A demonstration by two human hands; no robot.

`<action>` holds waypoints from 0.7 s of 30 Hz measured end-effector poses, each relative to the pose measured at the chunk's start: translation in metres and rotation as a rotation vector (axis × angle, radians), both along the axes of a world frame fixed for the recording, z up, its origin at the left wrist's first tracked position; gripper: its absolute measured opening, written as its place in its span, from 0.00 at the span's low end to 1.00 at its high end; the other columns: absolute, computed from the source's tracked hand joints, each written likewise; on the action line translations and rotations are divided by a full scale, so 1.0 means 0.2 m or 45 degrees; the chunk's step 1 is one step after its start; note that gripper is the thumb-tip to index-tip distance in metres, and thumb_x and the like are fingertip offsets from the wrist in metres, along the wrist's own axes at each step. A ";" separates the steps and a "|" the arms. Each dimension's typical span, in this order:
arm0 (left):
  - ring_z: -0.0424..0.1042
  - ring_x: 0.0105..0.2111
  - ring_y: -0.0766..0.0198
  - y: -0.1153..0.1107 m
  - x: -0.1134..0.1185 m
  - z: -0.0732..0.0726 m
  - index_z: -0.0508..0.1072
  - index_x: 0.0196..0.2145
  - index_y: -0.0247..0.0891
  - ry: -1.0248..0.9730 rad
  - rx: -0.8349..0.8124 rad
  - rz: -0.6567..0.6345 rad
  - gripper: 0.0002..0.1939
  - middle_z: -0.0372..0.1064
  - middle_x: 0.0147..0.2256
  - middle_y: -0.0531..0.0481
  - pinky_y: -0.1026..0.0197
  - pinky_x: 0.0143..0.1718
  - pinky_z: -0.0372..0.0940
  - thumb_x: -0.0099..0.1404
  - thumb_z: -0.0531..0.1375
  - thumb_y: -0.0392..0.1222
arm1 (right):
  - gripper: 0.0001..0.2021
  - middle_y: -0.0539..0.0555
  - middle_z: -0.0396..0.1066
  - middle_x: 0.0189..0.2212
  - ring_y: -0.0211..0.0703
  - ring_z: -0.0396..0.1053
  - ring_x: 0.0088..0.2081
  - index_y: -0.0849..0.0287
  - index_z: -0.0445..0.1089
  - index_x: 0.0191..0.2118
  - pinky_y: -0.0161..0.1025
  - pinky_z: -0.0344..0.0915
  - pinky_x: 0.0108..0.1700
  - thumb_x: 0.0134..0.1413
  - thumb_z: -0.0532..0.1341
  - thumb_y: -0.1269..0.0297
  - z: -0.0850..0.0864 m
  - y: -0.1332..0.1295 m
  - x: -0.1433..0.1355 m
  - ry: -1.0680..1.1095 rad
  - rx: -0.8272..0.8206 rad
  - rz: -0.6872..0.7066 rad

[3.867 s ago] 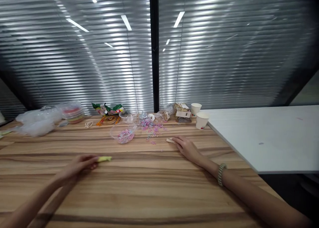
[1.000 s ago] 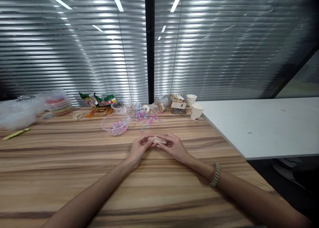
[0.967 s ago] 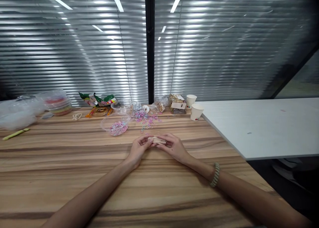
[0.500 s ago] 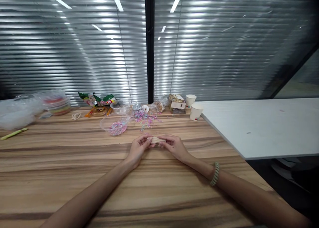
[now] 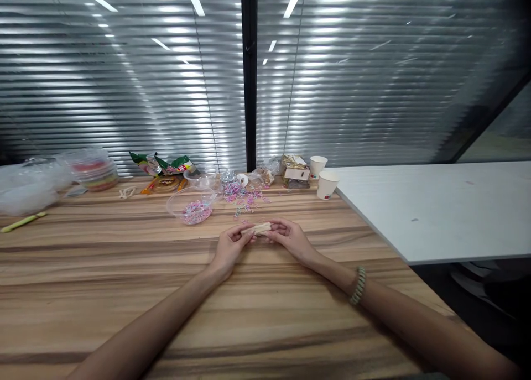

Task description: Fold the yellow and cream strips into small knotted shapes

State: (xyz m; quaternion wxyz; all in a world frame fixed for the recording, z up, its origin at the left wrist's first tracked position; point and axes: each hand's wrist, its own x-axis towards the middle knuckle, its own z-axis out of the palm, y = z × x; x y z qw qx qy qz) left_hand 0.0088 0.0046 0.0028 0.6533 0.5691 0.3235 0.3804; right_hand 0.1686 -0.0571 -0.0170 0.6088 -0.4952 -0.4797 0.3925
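A small cream-coloured bundle [image 5: 260,229], perhaps cord or cloth, is held between both hands over the wooden table [image 5: 265,313]. My left hand [image 5: 229,249] pinches its left end between thumb and fingers. At its right end, my right hand [image 5: 293,243] grips it in the same way; a green braided band circles that wrist. Just beyond the hands lie scattered pink, purple and blue clips [image 5: 244,200]. A clear bowl [image 5: 176,206] with similar small pieces stands to the left of them.
Two paper cups [image 5: 327,185] and a small box [image 5: 295,168] stand at the back. Green packaging [image 5: 180,164], stacked tubs [image 5: 93,170], plastic bags [image 5: 25,189] and a yellow-green stick [image 5: 24,222] are on the left. A white table [image 5: 448,214] adjoins at the right.
The bundle is tilted, its right end now higher, and more of it shows. The fingers of my right hand have shifted slightly upward.
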 end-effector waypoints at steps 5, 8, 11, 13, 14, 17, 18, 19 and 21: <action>0.70 0.30 0.63 0.00 0.00 -0.01 0.75 0.34 0.33 0.014 0.015 0.025 0.18 0.74 0.30 0.46 0.62 0.36 0.63 0.44 0.66 0.42 | 0.14 0.52 0.70 0.23 0.34 0.67 0.23 0.64 0.67 0.31 0.33 0.65 0.27 0.45 0.61 0.56 0.03 -0.01 -0.01 0.041 -0.063 0.142; 0.70 0.33 0.60 0.00 0.00 -0.01 0.75 0.32 0.33 0.024 0.047 0.022 0.16 0.74 0.33 0.45 0.60 0.38 0.63 0.43 0.66 0.42 | 0.15 0.52 0.70 0.23 0.34 0.66 0.22 0.64 0.68 0.29 0.33 0.64 0.26 0.43 0.61 0.54 0.05 -0.02 -0.02 0.076 -0.097 0.164; 0.70 0.35 0.58 0.00 0.00 -0.01 0.76 0.31 0.34 0.026 0.070 0.016 0.15 0.74 0.33 0.44 0.59 0.39 0.62 0.43 0.66 0.41 | 0.15 0.52 0.70 0.23 0.33 0.66 0.22 0.64 0.68 0.29 0.32 0.63 0.27 0.41 0.62 0.54 0.06 -0.02 -0.02 0.092 -0.099 0.145; 0.70 0.36 0.58 0.00 0.00 -0.01 0.76 0.30 0.34 0.027 0.081 0.019 0.14 0.74 0.33 0.44 0.59 0.40 0.62 0.43 0.66 0.41 | 0.15 0.52 0.70 0.24 0.33 0.66 0.23 0.64 0.69 0.29 0.32 0.62 0.27 0.41 0.63 0.55 0.07 -0.02 -0.02 0.106 -0.095 0.137; 0.70 0.36 0.58 0.00 0.00 -0.01 0.76 0.30 0.34 0.030 0.083 0.021 0.14 0.74 0.33 0.45 0.60 0.39 0.62 0.43 0.66 0.41 | 0.15 0.52 0.70 0.24 0.33 0.66 0.24 0.64 0.69 0.30 0.32 0.62 0.28 0.41 0.63 0.56 0.07 -0.02 -0.02 0.109 -0.096 0.141; 0.70 0.35 0.59 0.00 0.00 -0.01 0.76 0.31 0.34 0.032 0.065 0.023 0.14 0.74 0.33 0.45 0.61 0.39 0.62 0.44 0.66 0.41 | 0.14 0.52 0.70 0.25 0.34 0.66 0.25 0.64 0.69 0.31 0.32 0.61 0.29 0.41 0.63 0.57 0.08 -0.03 -0.01 0.121 -0.107 0.163; 0.70 0.35 0.60 0.00 0.00 -0.01 0.76 0.31 0.34 0.028 0.057 0.024 0.14 0.74 0.33 0.45 0.61 0.38 0.62 0.44 0.66 0.41 | 0.13 0.52 0.70 0.24 0.34 0.66 0.25 0.64 0.69 0.31 0.32 0.61 0.29 0.41 0.63 0.58 0.08 -0.03 -0.01 0.127 -0.109 0.168; 0.70 0.34 0.60 0.00 0.00 -0.01 0.76 0.32 0.34 0.024 0.048 0.026 0.15 0.74 0.33 0.45 0.61 0.38 0.62 0.44 0.65 0.42 | 0.13 0.52 0.70 0.24 0.34 0.65 0.25 0.64 0.70 0.31 0.32 0.61 0.29 0.41 0.63 0.59 0.08 -0.03 -0.01 0.134 -0.111 0.172; 0.70 0.33 0.61 0.00 0.00 -0.01 0.75 0.32 0.35 0.014 0.024 0.031 0.15 0.74 0.33 0.46 0.62 0.37 0.62 0.44 0.66 0.42 | 0.13 0.51 0.70 0.24 0.33 0.65 0.25 0.64 0.69 0.31 0.31 0.61 0.28 0.41 0.64 0.60 0.08 -0.03 -0.01 0.146 -0.110 0.168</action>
